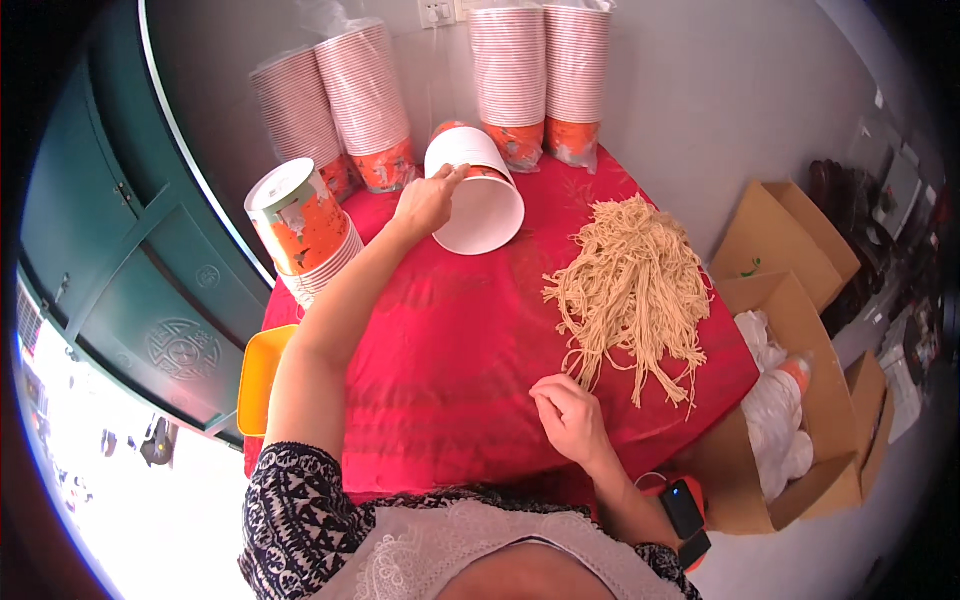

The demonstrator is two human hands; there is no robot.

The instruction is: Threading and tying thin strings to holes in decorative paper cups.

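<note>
Lace collar (425,545) is seen nearest. At far centre, a tipped white tub (480,220) is gripped by the left hand (428,205); the right hand (573,418) is held loosely closed near heaped strands (640,285). The left stack (305,230) seems unwrapped; far stacks (508,70) are still bagged, the strands seemingly unworked.

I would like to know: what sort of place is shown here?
Probably a small packing or handwork corner, perhaps in a home or shop: wrapped stacks of paper tubs, a heap of beige strands on a red-covered table, and an open cardboard box.
</note>
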